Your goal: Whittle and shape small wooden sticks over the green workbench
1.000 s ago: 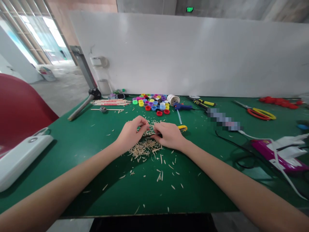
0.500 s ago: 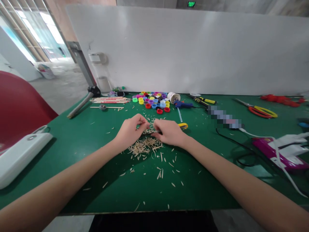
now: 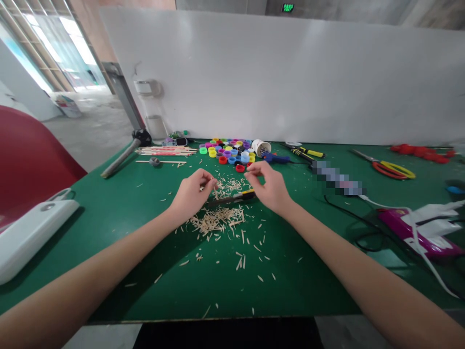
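Note:
My left hand (image 3: 192,195) is closed in a pinch over the shavings, with a short thin wooden stick (image 3: 215,190) at its fingertips. A utility knife (image 3: 247,194) with a yellow and black handle lies on the green table, its dark blade pointing left. Just right of and above its handle hovers my right hand (image 3: 269,188), thumb and fingers apart and holding nothing. Pale wood shavings (image 3: 217,220) are heaped in front of the knife, and more lie scattered behind it.
Behind my hands sit colourful bottle caps (image 3: 231,160), a tipped white cup (image 3: 261,147) and a blue glue gun (image 3: 276,158). Wooden sticks (image 3: 167,151) lie at the back left. Scissors (image 3: 394,169) and a purple power strip (image 3: 417,232) with cables occupy the right.
My right hand has let go of the utility knife and moved up and right, its fingers opening. The knife now rests on the table. My left hand has shifted slightly left.

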The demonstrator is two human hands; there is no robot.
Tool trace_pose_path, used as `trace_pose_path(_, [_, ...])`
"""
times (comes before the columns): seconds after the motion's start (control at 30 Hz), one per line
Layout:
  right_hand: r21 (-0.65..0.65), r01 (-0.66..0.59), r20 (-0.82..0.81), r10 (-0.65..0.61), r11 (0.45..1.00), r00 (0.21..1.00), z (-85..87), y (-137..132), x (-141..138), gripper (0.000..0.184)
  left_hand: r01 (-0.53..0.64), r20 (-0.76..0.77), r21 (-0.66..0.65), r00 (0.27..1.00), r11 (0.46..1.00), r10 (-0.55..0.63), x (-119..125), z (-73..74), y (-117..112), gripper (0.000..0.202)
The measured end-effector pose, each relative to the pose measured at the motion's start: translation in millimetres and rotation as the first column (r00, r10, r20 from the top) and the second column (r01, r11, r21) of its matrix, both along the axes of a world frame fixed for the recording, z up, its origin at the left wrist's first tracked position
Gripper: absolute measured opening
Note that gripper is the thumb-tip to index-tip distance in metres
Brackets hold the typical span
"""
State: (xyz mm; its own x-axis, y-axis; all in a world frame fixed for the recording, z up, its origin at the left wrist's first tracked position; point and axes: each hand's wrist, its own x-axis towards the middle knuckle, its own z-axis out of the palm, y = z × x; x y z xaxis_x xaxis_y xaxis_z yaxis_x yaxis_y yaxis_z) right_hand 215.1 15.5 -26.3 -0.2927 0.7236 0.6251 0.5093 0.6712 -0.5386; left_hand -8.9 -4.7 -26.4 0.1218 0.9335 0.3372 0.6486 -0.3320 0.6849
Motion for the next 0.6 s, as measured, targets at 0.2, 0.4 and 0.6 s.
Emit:
trace_pose_path(0.2, [-0.073, 0.119, 0.034, -0.116, 0.990, 0.993, 7.4, 2.9, 20.7, 0.039, -0.037, -0.043, -0.006, 0.998, 0.999, 0.037, -5.4, 1.3, 6.8, 0.019])
trace_pose_path(0.4, [0.034, 0.169, 0.462, -0.165, 0.985, 0.871, 17.0, 3.1, 23.2, 0.056, -0.071, -0.175, -0.082, 0.983, 0.994, 0.056, -9.4, -1.6, 11.8, 0.032])
trace_pose_path(0.6, [0.120, 0.051, 0.687, -0.120, 0.991, 0.717, 39.9, -25.6, 43.2, 0.054, -0.062, -0.447, 0.051, 0.891, 0.997, 0.079, -17.2, 25.7, -5.0, 0.051])
